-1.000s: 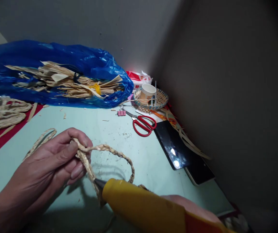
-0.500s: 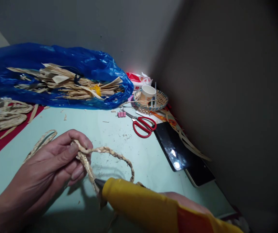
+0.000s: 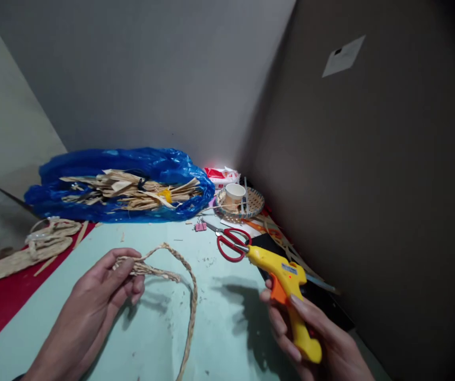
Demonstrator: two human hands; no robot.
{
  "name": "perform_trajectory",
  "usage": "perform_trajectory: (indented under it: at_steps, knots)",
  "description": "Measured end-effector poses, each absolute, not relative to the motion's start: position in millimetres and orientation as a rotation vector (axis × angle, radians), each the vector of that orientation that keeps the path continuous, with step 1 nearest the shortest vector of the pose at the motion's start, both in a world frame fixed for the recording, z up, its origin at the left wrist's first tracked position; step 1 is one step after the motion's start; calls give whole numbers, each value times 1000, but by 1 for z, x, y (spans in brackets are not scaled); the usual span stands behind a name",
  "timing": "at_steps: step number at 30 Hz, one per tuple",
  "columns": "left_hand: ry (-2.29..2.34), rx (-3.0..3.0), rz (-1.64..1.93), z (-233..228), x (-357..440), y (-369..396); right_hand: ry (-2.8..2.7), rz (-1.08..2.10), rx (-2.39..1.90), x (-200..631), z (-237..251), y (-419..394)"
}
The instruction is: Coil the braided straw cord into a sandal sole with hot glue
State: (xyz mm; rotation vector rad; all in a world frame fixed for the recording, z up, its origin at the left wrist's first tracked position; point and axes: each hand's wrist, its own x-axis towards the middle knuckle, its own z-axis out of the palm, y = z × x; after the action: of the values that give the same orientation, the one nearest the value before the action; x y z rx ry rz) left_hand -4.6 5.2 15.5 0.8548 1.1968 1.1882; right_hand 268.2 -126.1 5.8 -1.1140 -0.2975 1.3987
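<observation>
My left hand (image 3: 100, 296) pinches a folded part of a braided straw cord (image 3: 183, 280) above the pale green table (image 3: 219, 328). The cord loops out to the right and trails down toward the near edge. To the right, my right hand (image 3: 315, 338) grips a yellow glue gun (image 3: 287, 286) by its handle, nozzle pointing up-left toward the red scissors (image 3: 231, 246). The gun is held well away from the cord.
A blue plastic bag of straw strips (image 3: 128, 185) lies at the back. A small woven basket with a paper cup (image 3: 239, 198) sits in the corner beside a red-and-white packet (image 3: 219, 174). A pink binder clip (image 3: 200, 226), a dark phone (image 3: 315, 291), and braided coils (image 3: 41, 243) on red cloth lie around.
My right hand has pulled the glue gun away from the cord, to the right. The view has lifted, showing more wall. My left hand still pinches the cord.
</observation>
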Motion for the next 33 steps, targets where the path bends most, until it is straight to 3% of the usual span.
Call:
perform_trajectory:
  at_steps: [5, 17, 19, 23, 25, 28, 33]
  knots:
    - [1149, 987, 1120, 17, -5, -5, -165, 1457, -1072, 271, -7, -106]
    - [1152, 1268, 1061, 28, -2, -28, -863, 1462, -1470, 293, -17, -106]
    - [1151, 1263, 1062, 28, -2, -30, -1129, 1280, -1747, 300, -10, -109]
    - [1185, 1251, 996, 25, -3, -33, -1659, 507, -2191, 304, 11, -116]
    - [1197, 1244, 982, 23, -2, -35, -1794, 242, -2077, 292, 22, -115]
    - [1202, 1220, 996, 19, 0, -36, -1980, 19, -1545, 259, 35, -103]
    - [1233, 1193, 1003, 16, 0, -33, -2114, 247, -1316, 217, 36, -81]
